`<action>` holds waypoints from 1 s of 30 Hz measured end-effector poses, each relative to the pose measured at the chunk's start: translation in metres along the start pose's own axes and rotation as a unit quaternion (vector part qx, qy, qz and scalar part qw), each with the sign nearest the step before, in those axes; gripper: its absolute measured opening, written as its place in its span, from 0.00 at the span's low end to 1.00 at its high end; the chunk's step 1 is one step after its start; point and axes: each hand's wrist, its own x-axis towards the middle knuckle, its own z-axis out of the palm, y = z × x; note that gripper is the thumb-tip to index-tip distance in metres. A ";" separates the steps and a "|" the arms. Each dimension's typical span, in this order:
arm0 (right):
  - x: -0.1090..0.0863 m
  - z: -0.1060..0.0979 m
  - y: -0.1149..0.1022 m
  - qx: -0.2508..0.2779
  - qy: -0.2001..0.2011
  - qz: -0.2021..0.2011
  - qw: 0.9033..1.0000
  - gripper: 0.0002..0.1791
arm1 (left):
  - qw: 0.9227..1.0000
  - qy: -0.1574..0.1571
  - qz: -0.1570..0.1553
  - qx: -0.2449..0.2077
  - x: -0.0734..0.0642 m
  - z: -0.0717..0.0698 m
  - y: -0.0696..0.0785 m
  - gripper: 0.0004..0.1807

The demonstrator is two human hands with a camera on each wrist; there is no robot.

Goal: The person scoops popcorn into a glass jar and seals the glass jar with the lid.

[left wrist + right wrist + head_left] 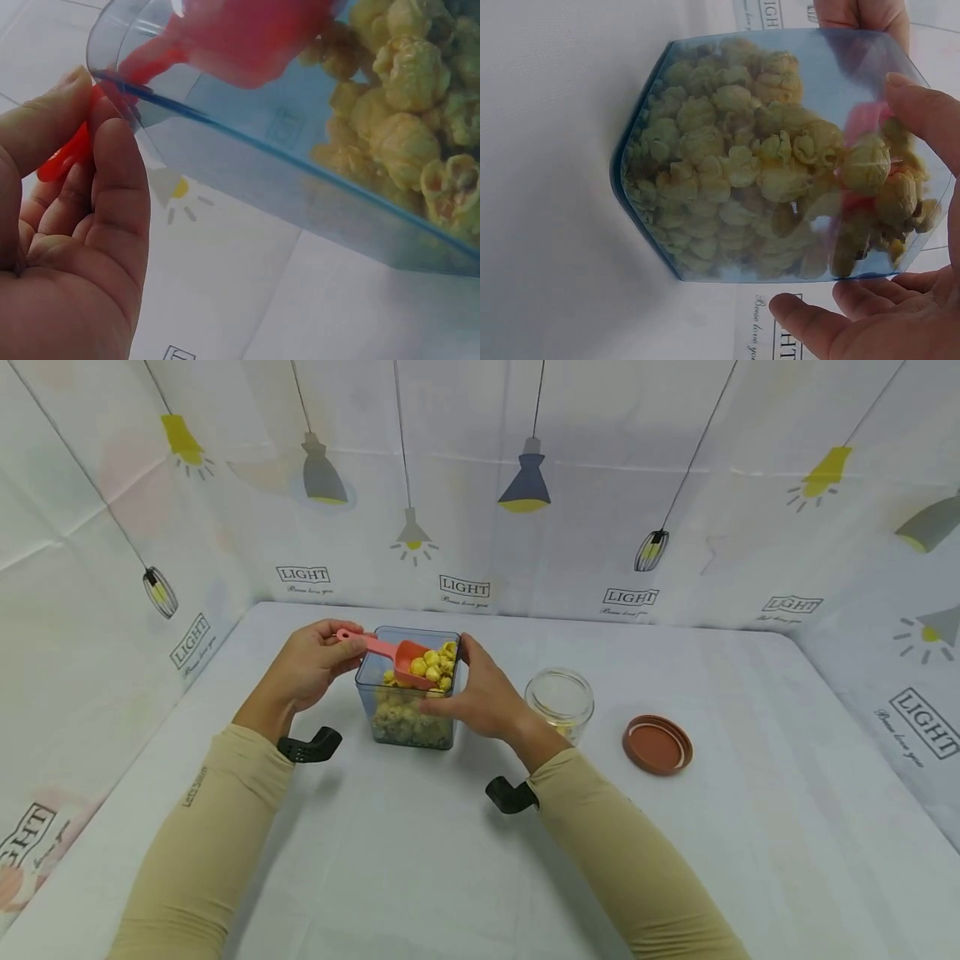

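A clear bluish square container (411,727) stands on the table, filled with yellow popcorn (727,165). My left hand (306,664) pinches the handle of a coral-pink scoop (408,662) between thumb and fingers at the container's left rim. The scoop's bowl lies inside the container against the popcorn, and some pieces sit in or beside it. With thumb on the near wall and fingers on the far right side, my right hand (491,693) grips the container. In the left wrist view, the scoop's handle (67,154) crosses the rim between my fingers.
Right of the container stands a clear round jar (559,697) without a lid, with something yellowish low inside. Farther right lies a reddish-brown round lid (657,744). A white cloth (420,860) covers the table, and a printed curtain (465,468) hangs behind it.
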 end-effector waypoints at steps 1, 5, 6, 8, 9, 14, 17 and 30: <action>0.000 0.000 0.000 0.000 0.000 0.002 1.000 0.62 | 1.000 0.000 -0.001 0.002 0.000 0.000 0.000 0.13; 0.000 0.001 0.001 -0.001 0.001 0.004 1.000 0.62 | 1.000 -0.002 0.000 0.019 0.000 0.001 0.000 0.13; 0.000 0.001 0.001 0.000 0.002 0.003 1.000 0.62 | 1.000 -0.002 -0.001 0.023 0.001 0.002 0.000 0.13; 0.001 0.002 0.001 0.001 0.001 0.001 1.000 0.62 | 1.000 -0.003 -0.001 0.025 0.002 0.003 -0.001 0.13; 0.001 0.002 0.001 0.002 0.001 0.001 1.000 0.62 | 1.000 -0.004 -0.002 0.025 0.002 0.004 -0.002 0.13; 0.001 0.002 0.001 0.001 0.003 -0.002 1.000 0.61 | 1.000 -0.005 -0.002 0.025 0.002 0.005 -0.002 0.15; 0.001 0.002 0.002 0.001 0.001 -0.005 1.000 0.61 | 1.000 -0.004 -0.006 0.026 0.002 0.004 -0.003 0.16; 0.001 0.001 0.001 -0.001 0.001 0.002 1.000 0.61 | 1.000 -0.020 0.005 -0.020 0.002 -0.005 -0.010 0.14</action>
